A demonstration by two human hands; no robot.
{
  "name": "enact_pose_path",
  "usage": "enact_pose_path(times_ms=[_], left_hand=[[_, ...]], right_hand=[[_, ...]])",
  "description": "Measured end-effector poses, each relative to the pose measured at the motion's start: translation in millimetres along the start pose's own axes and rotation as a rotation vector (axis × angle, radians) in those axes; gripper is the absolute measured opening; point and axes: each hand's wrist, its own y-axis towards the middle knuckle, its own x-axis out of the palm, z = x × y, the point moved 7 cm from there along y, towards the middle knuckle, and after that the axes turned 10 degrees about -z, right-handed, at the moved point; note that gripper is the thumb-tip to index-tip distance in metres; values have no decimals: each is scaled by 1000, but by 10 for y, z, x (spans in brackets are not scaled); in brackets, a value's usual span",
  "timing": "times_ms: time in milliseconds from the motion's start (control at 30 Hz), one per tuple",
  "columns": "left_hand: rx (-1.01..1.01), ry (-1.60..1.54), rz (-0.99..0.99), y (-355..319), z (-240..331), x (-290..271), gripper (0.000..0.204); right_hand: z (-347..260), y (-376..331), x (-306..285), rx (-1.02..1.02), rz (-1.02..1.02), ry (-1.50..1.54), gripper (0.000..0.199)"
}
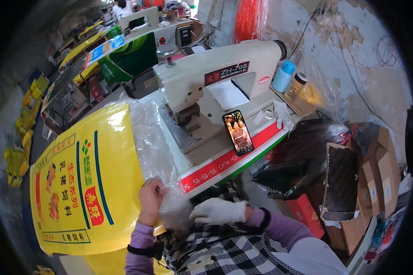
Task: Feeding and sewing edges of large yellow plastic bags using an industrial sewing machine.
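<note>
Okay, starting at the bare left hand (150, 201): fingers bent in, apparently pinching the edge of a clear plastic liner (147, 137), just left of the near corner of the counter (206, 174). Then straight across to the gloved right hand (219, 211), held out sideways, fingers roughly together rather than spread, right by the bunched near end of that same plastic. Can't tell about actual contact there, or about any pinch hidden by the folds.

Moving out, see the liner trailing crumpled from the left hand toward the far side, between a big yellow sack (87, 178) on the left and the sewing machine (192, 68) on the right. Would call the step in hand liner handling, probably gathering or straightening, though hard to say which. For the next move, would want a surer two-handed hold on that slippery film, plus some care around the counter's corner.

Further right, got a lit-up phone (238, 134), a notepad (227, 95) under the machine's arm, then a tape roll (268, 114) and a spare white glove (282, 114). Past those, on the far right, a blue bottle (284, 75) and a jar (299, 81). Nearer right, cardboard boxes (383, 169). Way off left, yellow bundles (17, 158) down low.
</note>
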Motion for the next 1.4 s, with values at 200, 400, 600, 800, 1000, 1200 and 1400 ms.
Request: enact_pose_path(times_ms=[200,400,600,800,1000,1200,1400], left_hand=[[225,-269,279,-183,301,-492,8],[-208,-686,218,-502,-146,-551,13],[-345,-1353,703,-580,-265,-912,17],[-213,-1206,500,-621,-128,-979,20],[-41,-1247,372,-764,230,-835,64],[-197,-691,372,-932,-204,-341,74],[-389,141,-141,-1054,-276,-826,21]], right_hand=[[569,-101,-565,196,456,235,36],[384,998,-201,77,312,63,37],[695,660,-447,304,413,-323,35],[-12,645,-622,81,621,-257,26],[-445,946,-34,-33,193,243,25],[-523,994,52,-166,433,541,24],[-581,1142,60,-258,371,288,13]])
